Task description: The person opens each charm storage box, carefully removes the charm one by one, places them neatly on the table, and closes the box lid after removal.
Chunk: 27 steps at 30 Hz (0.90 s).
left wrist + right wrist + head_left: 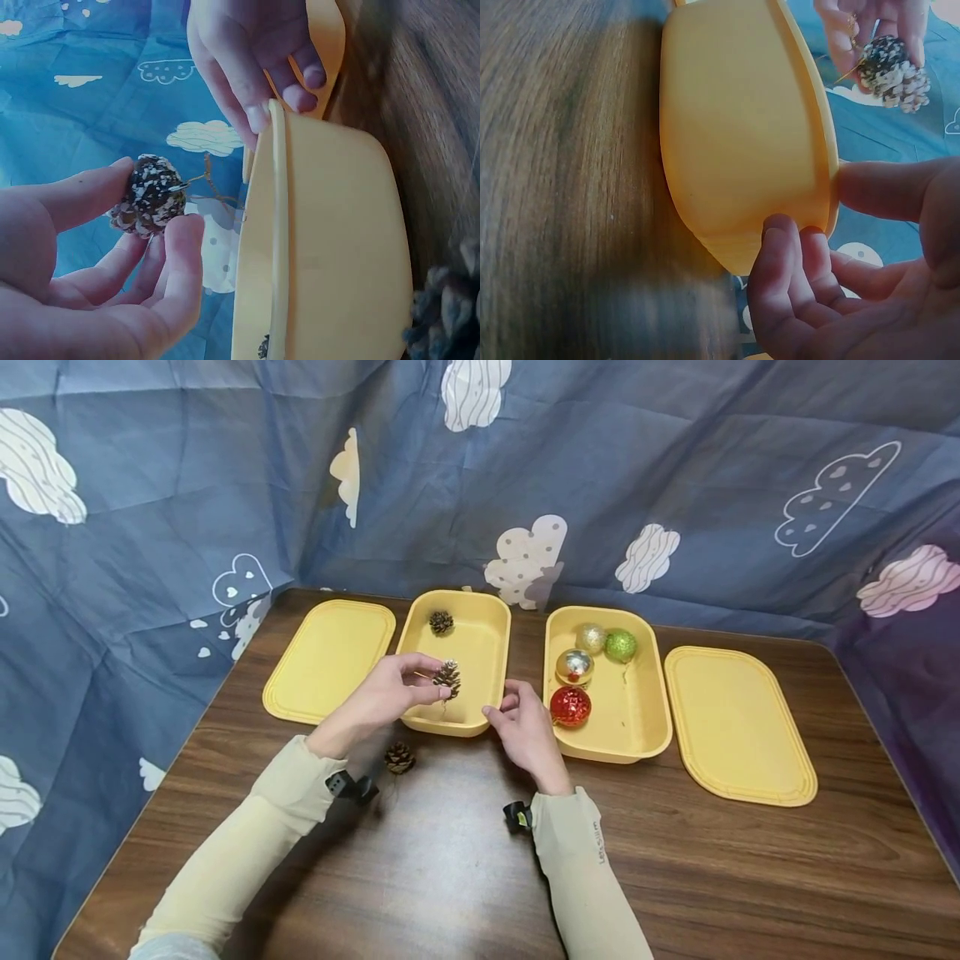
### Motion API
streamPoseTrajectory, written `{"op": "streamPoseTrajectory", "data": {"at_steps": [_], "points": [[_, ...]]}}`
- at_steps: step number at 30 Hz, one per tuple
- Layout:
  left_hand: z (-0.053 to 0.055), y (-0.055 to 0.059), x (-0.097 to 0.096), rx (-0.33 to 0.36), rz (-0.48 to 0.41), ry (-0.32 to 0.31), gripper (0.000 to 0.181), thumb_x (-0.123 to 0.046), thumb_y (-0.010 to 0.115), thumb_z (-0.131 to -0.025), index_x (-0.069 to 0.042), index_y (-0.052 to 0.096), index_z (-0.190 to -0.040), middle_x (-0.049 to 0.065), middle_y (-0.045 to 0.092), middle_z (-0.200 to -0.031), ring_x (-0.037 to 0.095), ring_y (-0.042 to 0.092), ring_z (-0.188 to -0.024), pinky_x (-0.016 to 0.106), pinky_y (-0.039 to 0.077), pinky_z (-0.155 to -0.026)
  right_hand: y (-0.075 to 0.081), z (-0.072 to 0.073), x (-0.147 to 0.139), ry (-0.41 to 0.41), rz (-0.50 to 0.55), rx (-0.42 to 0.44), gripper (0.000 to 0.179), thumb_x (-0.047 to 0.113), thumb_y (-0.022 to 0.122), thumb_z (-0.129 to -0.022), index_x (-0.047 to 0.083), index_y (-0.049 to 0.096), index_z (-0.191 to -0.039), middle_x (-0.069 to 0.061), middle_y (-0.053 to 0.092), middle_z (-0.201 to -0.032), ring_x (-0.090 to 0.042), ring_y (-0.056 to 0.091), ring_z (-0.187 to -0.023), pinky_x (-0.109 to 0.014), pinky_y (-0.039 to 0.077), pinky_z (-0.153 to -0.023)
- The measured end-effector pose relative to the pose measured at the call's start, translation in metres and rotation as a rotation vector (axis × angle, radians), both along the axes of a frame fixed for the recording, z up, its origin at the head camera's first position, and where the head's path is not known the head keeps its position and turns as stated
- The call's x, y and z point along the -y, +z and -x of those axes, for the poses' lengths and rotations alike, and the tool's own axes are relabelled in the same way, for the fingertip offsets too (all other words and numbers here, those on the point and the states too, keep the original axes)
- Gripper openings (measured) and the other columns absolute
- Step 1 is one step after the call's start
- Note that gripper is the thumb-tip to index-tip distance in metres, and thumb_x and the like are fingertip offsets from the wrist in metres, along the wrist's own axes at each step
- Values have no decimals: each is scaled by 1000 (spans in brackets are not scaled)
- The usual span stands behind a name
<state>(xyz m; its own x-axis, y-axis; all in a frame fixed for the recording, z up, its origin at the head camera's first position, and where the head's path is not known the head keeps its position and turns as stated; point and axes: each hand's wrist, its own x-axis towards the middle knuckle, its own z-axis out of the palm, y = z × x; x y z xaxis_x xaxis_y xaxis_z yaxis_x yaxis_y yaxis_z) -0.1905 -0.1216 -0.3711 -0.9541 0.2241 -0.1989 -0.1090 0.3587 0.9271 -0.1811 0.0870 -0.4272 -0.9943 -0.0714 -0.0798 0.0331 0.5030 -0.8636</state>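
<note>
- A blue cloth (pixel 262 468) printed with clouds hangs behind the counter's far edge.
- My widest open stretch of the counter (pixel 720 868) runs along the right part of its front edge.
- I see the right box (pixel 637 710) and the left box (pixel 480 652) near the far edge, a narrow strip of wood between them.
- One lid (pixel 330 656) lies toward the far left corner, another (pixel 742 727) toward the right edge.
- The right sleeve (pixel 577 860) carries tiny lettering, something like "LetsSlim"; I can't read it surely.
- The right hand (pixel 528 727) grips the left box's near right corner, thumb at the rim, fingers curled against the wall.
- The left hand (pixel 382 693) pinches a frosted cone (pixel 447 678) above the left box, fingers parted just its width.
- Red (pixel 572 706), gold (pixel 574 667), green (pixel 620 645) and pale (pixel 591 638) baubles sit in the right box.
- A small cone (pixel 441 622) occupies the left box's far left corner; a brown cone (pixel 400 757) lies before its near left corner.
</note>
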Motion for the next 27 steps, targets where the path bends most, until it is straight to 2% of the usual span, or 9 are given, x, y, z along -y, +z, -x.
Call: {"op": "streamPoseTrajectory", "data": {"at_steps": [8,12,17,23,27], "points": [[-10,-1,3,-40,21,-11,41,-17,73,-85,-5,61,-123,13,68,-111,19,63,-96,24,52,-80,-1,1,-1,13,-3,-8,56,20,67,-89,2,44,-137,-11,60,-105,-24,64,-93,-37,52,-83],[-18,-3,5,-37,10,-7,43,-16,72,-85,-4,60,-125,14,68,-112,19,63,-97,24,52,-81,-1,2,-2,22,-6,-13,56,19,67,-90,1,44,-137,-12,60,-106,-25,64,-93,-37,52,-83],[-27,-3,6,-70,31,-17,43,-16,71,-86,-2,60,-125,15,68,-112,19,64,-97,25,54,-82,0,1,-2,30,-2,-13,57,18,66,-90,2,43,-138,-13,60,-107,-25,64,-93,-37,53,-83],[-34,-8,8,-85,29,-25,43,-16,71,-86,-2,57,-124,16,65,-114,22,65,-99,29,55,-86,-1,2,-3,37,-6,-18,57,18,67,-90,2,42,-139,-12,60,-107,-24,63,-91,-36,52,-81],[-39,-12,8,-83,6,-41,42,-14,71,-86,1,56,-123,20,66,-112,21,67,-96,27,56,-83,-1,2,-3,41,-6,-19,58,19,66,-90,2,42,-139,-12,60,-108,-24,62,-92,-36,52,-81]]}}
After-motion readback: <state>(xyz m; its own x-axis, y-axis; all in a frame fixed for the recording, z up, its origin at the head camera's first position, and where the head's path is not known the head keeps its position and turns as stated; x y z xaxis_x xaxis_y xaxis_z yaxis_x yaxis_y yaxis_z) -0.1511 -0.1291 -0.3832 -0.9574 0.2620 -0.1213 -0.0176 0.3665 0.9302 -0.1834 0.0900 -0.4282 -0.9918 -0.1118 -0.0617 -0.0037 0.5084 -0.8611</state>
